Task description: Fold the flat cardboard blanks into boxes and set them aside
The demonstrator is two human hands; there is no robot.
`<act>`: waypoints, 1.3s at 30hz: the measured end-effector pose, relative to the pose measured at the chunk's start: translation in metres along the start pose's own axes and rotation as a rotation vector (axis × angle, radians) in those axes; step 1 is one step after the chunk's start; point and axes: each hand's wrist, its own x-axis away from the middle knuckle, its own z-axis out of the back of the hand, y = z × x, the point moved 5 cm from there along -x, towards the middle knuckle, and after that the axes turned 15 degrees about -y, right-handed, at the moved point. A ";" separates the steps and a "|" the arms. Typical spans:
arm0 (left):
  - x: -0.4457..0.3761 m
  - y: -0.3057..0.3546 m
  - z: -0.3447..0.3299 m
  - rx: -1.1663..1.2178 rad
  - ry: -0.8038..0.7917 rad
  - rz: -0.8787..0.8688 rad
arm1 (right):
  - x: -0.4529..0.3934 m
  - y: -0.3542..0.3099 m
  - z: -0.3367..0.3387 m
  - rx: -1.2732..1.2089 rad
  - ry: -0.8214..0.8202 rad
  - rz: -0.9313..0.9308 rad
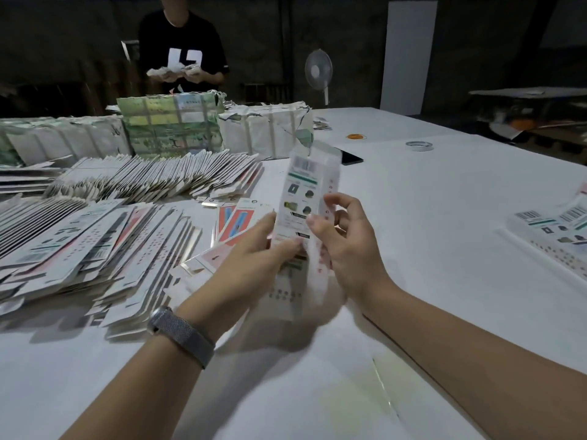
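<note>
Box [305,198] upright between left hand [254,252], right hand [346,249]; both grip lower half.

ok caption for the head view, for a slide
Both hands shape a printed carton above a white table, flat blanks heaped left.

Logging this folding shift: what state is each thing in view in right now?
White printed cardboard box blank: lifted off the table, upright, partly opened into a sleeve.
Left hand: grips the blank's lower left edge.
Right hand: pinches its right side.
Flat white printed blanks: fanned stacks, unfolded.
Paper-wrapped bundles: stacked, wrapping torn.
Grey tape roll: lying flat.
Black phone: lying flat.
White pedestal fan: standing; running or not, unclear.
</note>
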 end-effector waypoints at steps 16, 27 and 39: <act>-0.002 -0.009 -0.002 0.236 0.044 0.025 | 0.005 0.004 -0.008 0.047 -0.176 -0.081; 0.001 -0.006 -0.005 0.275 -0.096 -0.029 | 0.008 0.008 -0.015 0.008 -0.265 -0.079; 0.003 -0.013 0.001 0.475 -0.152 -0.043 | 0.005 0.011 -0.017 -0.042 -0.321 -0.083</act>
